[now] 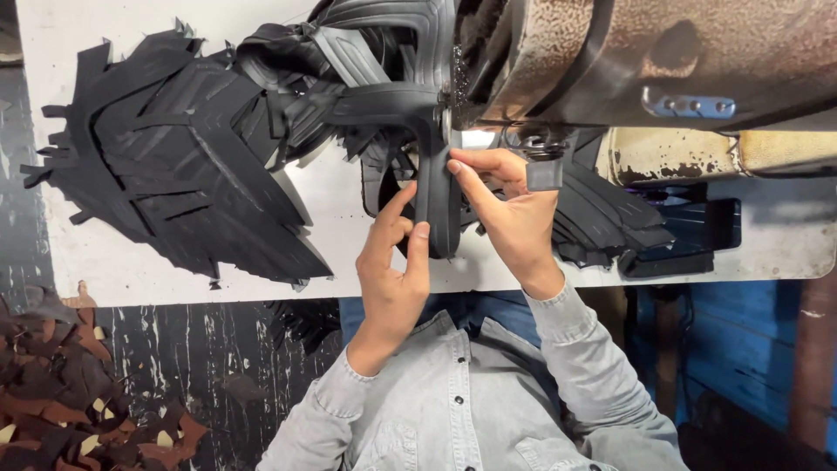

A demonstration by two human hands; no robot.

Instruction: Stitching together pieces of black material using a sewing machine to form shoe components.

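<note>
Grey sleeves [436, 410]; left hand [392, 262] and right hand [510, 205] pinch the black strip [433, 187]

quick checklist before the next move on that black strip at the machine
1. Left hand on the black strip: ok, thumb and fingers touch its lower part.
2. Right hand on the strip: ok, fingertips press its right edge.
3. Strip leads up to the machine: ok, its top curves in under the rusty housing.
4. Fingers away from the working point: cannot tell, right fingertips lie close beneath it.
5. Table room: not ok, black offcuts heaped left and right of the hands.
6. Machine running: cannot tell.
</note>
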